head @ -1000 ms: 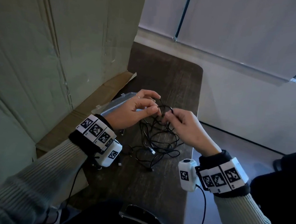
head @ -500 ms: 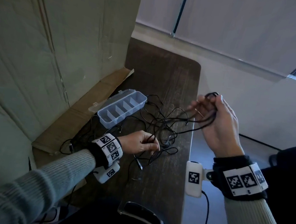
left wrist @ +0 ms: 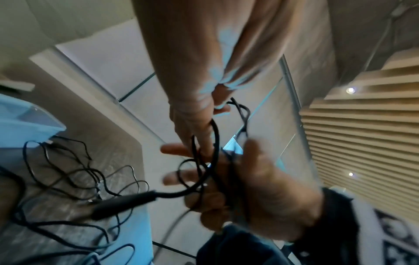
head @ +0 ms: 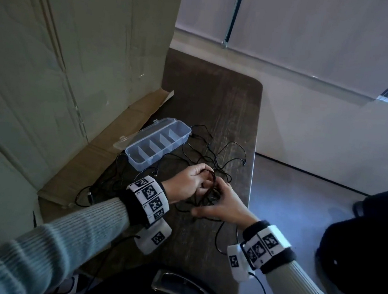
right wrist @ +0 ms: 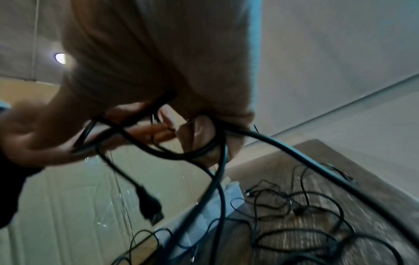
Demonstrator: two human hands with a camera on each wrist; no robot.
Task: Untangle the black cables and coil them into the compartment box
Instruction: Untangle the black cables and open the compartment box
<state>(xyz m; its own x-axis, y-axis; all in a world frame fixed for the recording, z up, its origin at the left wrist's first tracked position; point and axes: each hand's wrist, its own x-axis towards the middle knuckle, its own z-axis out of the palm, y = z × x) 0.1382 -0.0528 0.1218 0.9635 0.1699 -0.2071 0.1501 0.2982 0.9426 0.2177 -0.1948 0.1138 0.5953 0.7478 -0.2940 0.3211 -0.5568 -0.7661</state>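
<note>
My left hand (head: 191,182) and right hand (head: 220,203) meet over the near middle of the dark table (head: 217,96). Together they hold a small coil of black cable (head: 213,175). In the left wrist view the left hand (left wrist: 199,114) has the cable coil (left wrist: 214,143) hooked over its fingers, and the right hand (left wrist: 256,188) grips the strands from below while a plug (left wrist: 122,202) hangs out. The right wrist view shows the same coil (right wrist: 158,152) with a dangling plug (right wrist: 150,206). More loose cables (head: 225,155) lie tangled on the table. The clear compartment box (head: 138,161) stands open to the left, its compartments holding nothing.
A tall cardboard sheet (head: 77,62) stands along the table's left side, its flap (head: 105,156) lying under the box lid. Another cable (head: 87,195) trails onto the flap. The table's right edge (head: 251,177) drops to the floor. A dark bag (head: 363,255) sits at the right.
The right hand has come down and left from its raised position with the cable bundle. The left hand has lifted off the table to meet it, and both now hold the coil.
</note>
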